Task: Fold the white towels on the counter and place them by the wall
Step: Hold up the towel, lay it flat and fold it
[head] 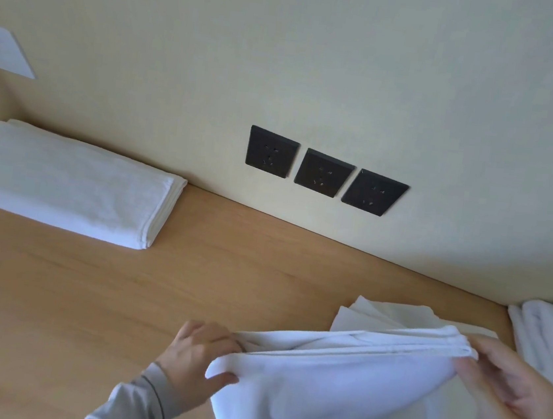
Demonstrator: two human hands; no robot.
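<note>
A white towel (pixel 345 382) hangs doubled over between my two hands, lifted above the wooden counter (pixel 120 295). My left hand (pixel 197 362) pinches its left fold, thumb underneath. My right hand (pixel 516 391) grips the stacked edges at the right end. A neatly folded white towel (pixel 64 181) lies flat against the wall (pixel 285 55) at the far left. Behind the held towel, part of another white cloth (pixel 390 313) lies on the counter.
Three black wall sockets (pixel 324 171) sit in a row just above the counter's back edge. Loose white towels (pixel 550 330) are bunched in the right corner. A white plate (pixel 4 49) is fixed to the wall at upper left.
</note>
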